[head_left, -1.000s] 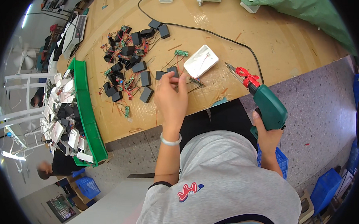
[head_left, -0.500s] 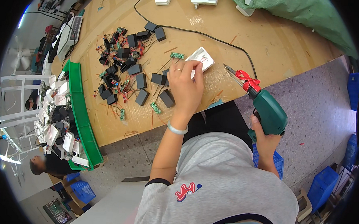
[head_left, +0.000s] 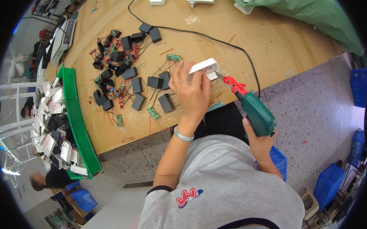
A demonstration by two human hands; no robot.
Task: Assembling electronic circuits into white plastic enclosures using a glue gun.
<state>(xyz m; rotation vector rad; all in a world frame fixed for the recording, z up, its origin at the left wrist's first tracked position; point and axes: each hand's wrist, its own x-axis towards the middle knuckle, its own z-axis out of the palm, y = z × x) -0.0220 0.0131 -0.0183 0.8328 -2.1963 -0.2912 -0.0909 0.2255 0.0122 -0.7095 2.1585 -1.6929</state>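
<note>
My left hand (head_left: 190,92), wearing a ring and a pale bangle, holds a white plastic casing (head_left: 205,65) tilted up on its edge over the table. Thin red wires show inside the casing. In my right hand (head_left: 260,145) is a green soldering gun (head_left: 257,113) with red parts near its front. Its metal tip reaches the open side of the casing; whether it touches a wire is too small to tell. Beside my left hand lie black box-shaped parts (head_left: 166,102) and small green circuit boards (head_left: 173,57) with wires attached.
A pile of black boxes and wired boards (head_left: 116,67) covers the table's left part. Further left stands a green bin (head_left: 79,123) of white casings. A black cable (head_left: 202,34) crosses the table. Green cloth (head_left: 300,17) lies far right; blue crates (head_left: 329,186) stand on the floor.
The soldering gun has moved left, bringing its tip to the casing. My left hand has tilted the casing up from lying flat. The whole view has shifted slightly.
</note>
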